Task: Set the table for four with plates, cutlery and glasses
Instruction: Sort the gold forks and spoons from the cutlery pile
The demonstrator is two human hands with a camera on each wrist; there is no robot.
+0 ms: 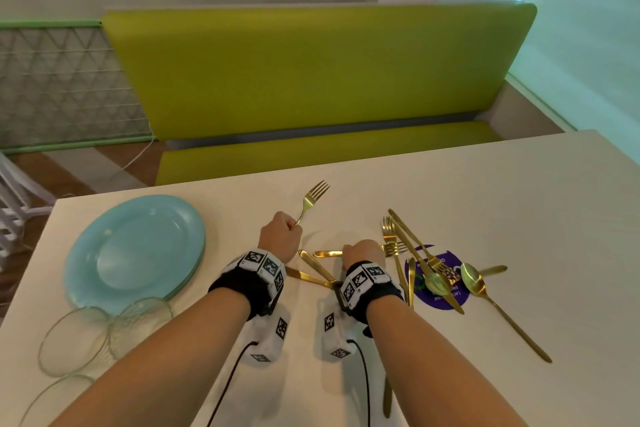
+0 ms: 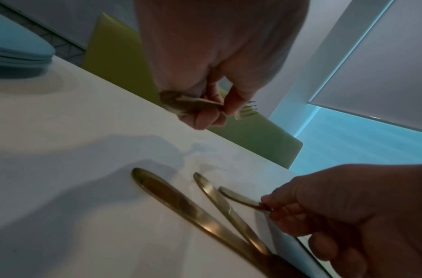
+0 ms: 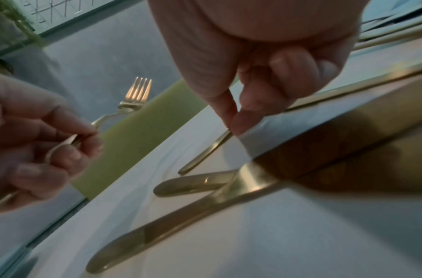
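Head view: fork (image 1: 311,200) in left hand (image 1: 280,235), tines away.

Gold cutlery (image 1: 412,253) gleams on a cream tabletop (image 1: 519,191) beside pale-blue plates (image 1: 135,250), a lime-green bench (image 1: 311,73) and black-and-white checkered wristbands (image 1: 256,270).

Bare table (image 1: 450,191) ahead of both grips; stacked plates (image 1: 135,250) and glasses (image 1: 104,333) left, cutlery pile (image 1: 419,263) crowding right.
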